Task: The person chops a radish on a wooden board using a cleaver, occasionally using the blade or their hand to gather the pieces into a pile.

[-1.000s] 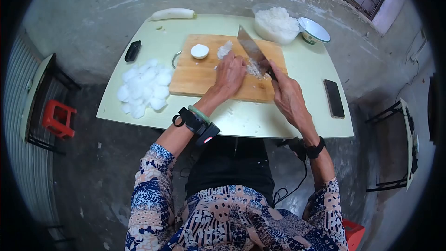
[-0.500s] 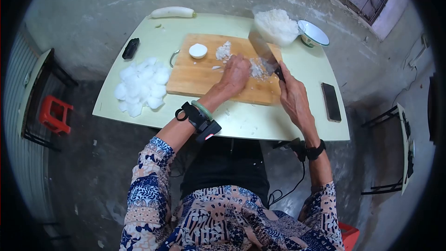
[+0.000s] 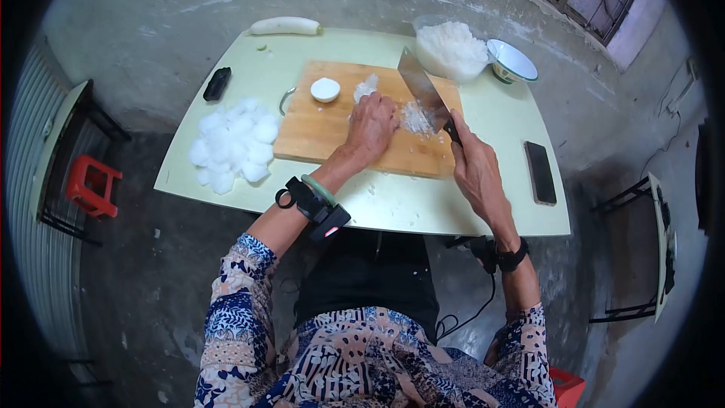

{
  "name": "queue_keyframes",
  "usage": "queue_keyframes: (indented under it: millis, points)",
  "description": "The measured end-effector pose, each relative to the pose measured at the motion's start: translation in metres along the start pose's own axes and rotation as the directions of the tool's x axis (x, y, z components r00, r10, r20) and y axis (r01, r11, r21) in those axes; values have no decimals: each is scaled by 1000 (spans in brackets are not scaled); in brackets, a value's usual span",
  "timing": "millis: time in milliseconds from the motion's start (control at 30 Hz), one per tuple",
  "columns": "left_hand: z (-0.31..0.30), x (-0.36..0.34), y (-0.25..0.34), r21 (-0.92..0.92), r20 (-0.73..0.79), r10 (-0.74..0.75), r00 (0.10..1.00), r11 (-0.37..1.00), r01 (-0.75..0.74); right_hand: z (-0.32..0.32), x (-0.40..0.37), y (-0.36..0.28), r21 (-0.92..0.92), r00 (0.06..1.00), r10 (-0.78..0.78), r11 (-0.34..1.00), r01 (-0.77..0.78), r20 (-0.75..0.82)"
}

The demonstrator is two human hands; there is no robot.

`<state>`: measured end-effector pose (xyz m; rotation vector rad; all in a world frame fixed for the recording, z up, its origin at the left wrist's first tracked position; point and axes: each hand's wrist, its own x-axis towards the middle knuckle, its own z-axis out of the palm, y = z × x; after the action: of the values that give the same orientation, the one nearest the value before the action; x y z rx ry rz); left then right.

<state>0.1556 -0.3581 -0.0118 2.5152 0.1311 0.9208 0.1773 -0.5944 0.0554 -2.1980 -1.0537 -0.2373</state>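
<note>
My right hand point(image 3: 476, 166) is wrapped around the dark handle of a cleaver point(image 3: 424, 89). Its broad blade stands tilted over the right half of a wooden cutting board point(image 3: 310, 136). Below the blade lies a heap of finely chopped white radish point(image 3: 417, 117). My left hand point(image 3: 371, 127) rests on the board left of that heap, its fingers curled together; whatever is under the fingertips is hidden. Just beyond its knuckles is a small pile of white radish pieces point(image 3: 366, 87). A white radish chunk point(image 3: 325, 91), cut face up, sits at the board's far left.
Radish slices point(image 3: 232, 143) are heaped left of the board, near a black object point(image 3: 217, 84). At the back lie a whole white radish point(image 3: 285, 26), a clear bowl of shredded white radish point(image 3: 451, 49) and an enamel bowl point(image 3: 513, 60). A phone point(image 3: 539, 172) lies at right.
My left hand has shifted slightly left, away from the chopped heap. The cleaver, blurred before, shows sharply now, its blade still raised over the board. The view has tilted up slightly.
</note>
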Motion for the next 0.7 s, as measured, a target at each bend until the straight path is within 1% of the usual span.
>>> queue_keyframes:
  millis: [33,100,133,200,233,300,333,400,467,533,600,667,700]
  points:
    - [-1,1,1,-1,0,0,1000,1000,0,0,1,-1,0,1000,1,1000,-1,0]
    - [0,-1,1,64,30,-40,999,997,38,3,0,-2,-18,994,61,998,-60,96]
    - [1,-1,1,64,27,-39,999,997,37,3,-2,-4,-19,994,60,998,-58,94]
    - [2,3,-1,40,98,-50,994,998,46,-1,1,-7,-25,991,91,996,-89,96]
    - [2,4,-1,40,93,-53,994,998,50,1,1,-7,-25,991,86,996,-84,99]
    - [3,1,1,37,68,-53,996,998,51,9,-3,-4,14,999,-46,999,46,19]
    - [4,-1,0,38,71,-51,996,998,48,13,-2,-1,-6,996,-55,998,55,71]
    - [1,0,-2,-12,36,-23,999,1000,24,9,-3,-3,-3,997,-34,999,34,74]
    - [-3,1,-2,-1,21,-34,999,999,34,7,0,-6,-2,997,-20,1000,20,81]
    - [-4,0,-1,8,17,-42,999,999,42,8,-2,-9,9,999,-15,1000,14,46]
    - [-4,1,-3,70,56,-15,998,997,11,9,-3,-8,-2,997,-15,1000,16,77]
    - [0,2,-1,70,76,-38,996,997,32,10,-1,-7,-13,993,-26,1000,28,113]
    - [2,4,0,69,100,-57,993,996,50,11,-2,-7,-23,997,-56,998,57,46]
